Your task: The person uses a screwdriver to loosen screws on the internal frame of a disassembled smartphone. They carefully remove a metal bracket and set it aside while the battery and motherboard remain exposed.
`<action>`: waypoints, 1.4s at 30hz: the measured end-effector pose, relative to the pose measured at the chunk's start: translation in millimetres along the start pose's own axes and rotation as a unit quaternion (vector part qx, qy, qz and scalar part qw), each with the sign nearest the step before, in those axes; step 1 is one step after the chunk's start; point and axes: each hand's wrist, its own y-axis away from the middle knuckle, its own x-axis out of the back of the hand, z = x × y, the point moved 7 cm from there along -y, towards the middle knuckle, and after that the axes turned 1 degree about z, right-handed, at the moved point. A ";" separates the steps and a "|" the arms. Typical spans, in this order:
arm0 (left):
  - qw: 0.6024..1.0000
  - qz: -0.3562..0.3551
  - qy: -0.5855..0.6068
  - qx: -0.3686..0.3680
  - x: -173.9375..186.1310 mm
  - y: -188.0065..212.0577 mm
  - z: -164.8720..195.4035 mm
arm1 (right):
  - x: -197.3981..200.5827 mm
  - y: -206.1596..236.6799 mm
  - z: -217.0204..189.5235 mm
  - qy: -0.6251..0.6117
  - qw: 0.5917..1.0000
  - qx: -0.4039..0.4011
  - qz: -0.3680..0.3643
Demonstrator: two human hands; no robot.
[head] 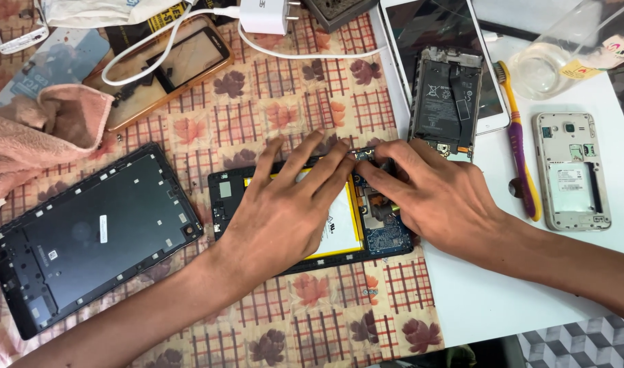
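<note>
An opened tablet lies in the middle of the table, its white battery and blue circuit board exposed. My left hand rests flat across it, fingers spread and stretched toward the top edge. My right hand covers the board's right end, its fingertips pinching a small part at the tablet's top edge, where both hands' fingertips meet. Whether the part is gripped or only pressed is hidden by the fingers.
A black tablet back cover lies at left beside a pink cloth. Behind are a screen panel, a white charger with cable, an opened phone, a toothbrush, a phone frame and a plastic jar.
</note>
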 end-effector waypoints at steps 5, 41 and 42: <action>0.993 -0.002 -0.112 -0.031 2.4 1.1 5.1 | -5.1 -0.3 8.3 -0.012 0.998 0.008 -0.063; 0.986 0.012 0.161 0.030 0.0 -2.0 -13.6 | 24.6 -20.4 25.8 -0.219 0.973 -0.049 -0.046; 0.986 0.012 0.162 0.029 -0.5 -1.9 -13.7 | 25.9 -19.7 25.5 -0.226 0.972 -0.046 -0.038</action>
